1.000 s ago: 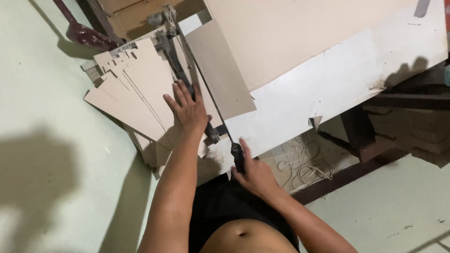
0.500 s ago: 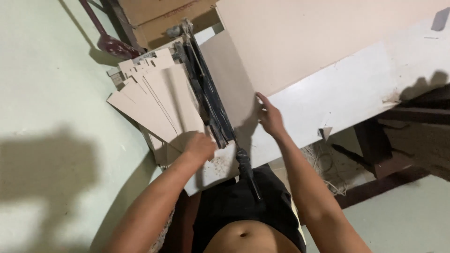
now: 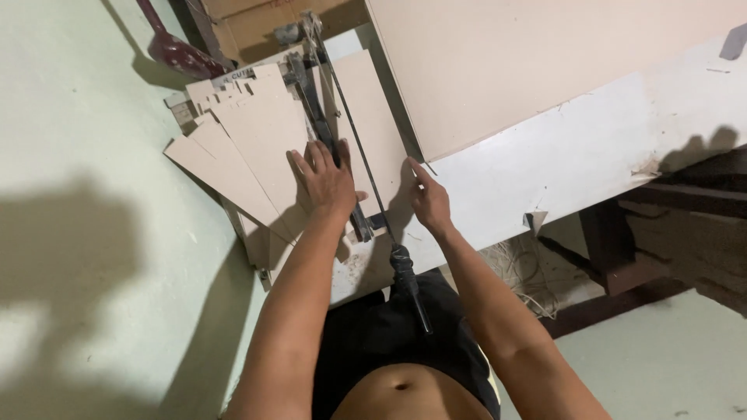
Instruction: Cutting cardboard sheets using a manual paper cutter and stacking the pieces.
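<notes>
**Both hands back on the card at the cutter**

The left hand (image 3: 327, 180) lies flat and released, fingers spread, pressing the fanned stack of cut card pieces (image 3: 249, 159) against the dark clamp bar (image 3: 331, 148) of the lever paper cutter. Half a second ago this hand was nearer the body, at the stack's near edge; it has slid farther onto the pile. The right hand (image 3: 428, 201), also released, touches the near edge of the card strip (image 3: 372, 128) lying right of the blade arm (image 3: 354, 148). A second ago it gripped the black handle (image 3: 406, 278); that handle now juts free toward the body, untouched. The cutter rests on the white tabletop (image 3: 576, 155), beside a large beige sheet (image 3: 545, 62).
</notes>
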